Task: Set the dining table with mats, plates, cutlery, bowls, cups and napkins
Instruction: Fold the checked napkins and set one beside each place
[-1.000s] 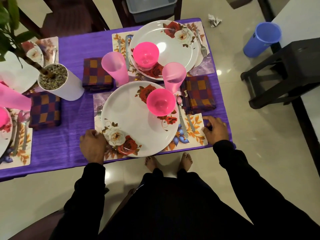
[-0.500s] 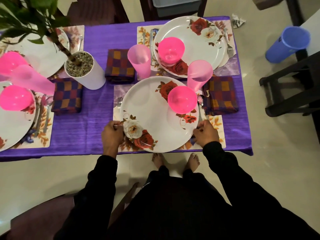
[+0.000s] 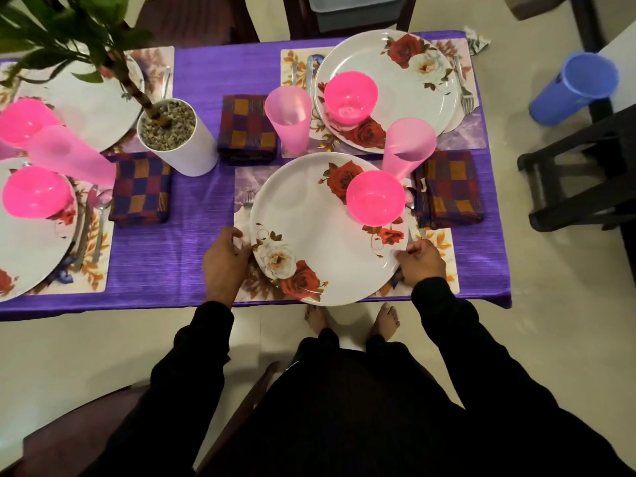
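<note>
The near white floral plate (image 3: 309, 222) lies on its floral mat (image 3: 444, 266) at the table's front edge, with a pink bowl (image 3: 375, 197) on its upper right. My left hand (image 3: 225, 259) grips the plate's left rim. My right hand (image 3: 422, 263) grips its right rim. A pale pink cup (image 3: 407, 146) stands behind the bowl, and a checked napkin (image 3: 447, 187) lies to the right. A fork (image 3: 248, 199) shows at the plate's left, and a spoon (image 3: 410, 197) peeks out on the right. The far setting has a plate (image 3: 413, 87), a bowl (image 3: 350, 96) and a cup (image 3: 288, 120).
A white planter (image 3: 186, 139) with a green plant stands left of centre on the purple tablecloth (image 3: 165, 263). More settings lie at the left, with a checked napkin (image 3: 141, 191). A blue cup (image 3: 573, 87) and a dark stool (image 3: 585, 166) are at the right. A chair (image 3: 69, 438) is near my legs.
Both hands moved in from the mat's edges to the near plate's rim and now hold it. The plate has shifted slightly toward the table's front edge. The view moved left.
</note>
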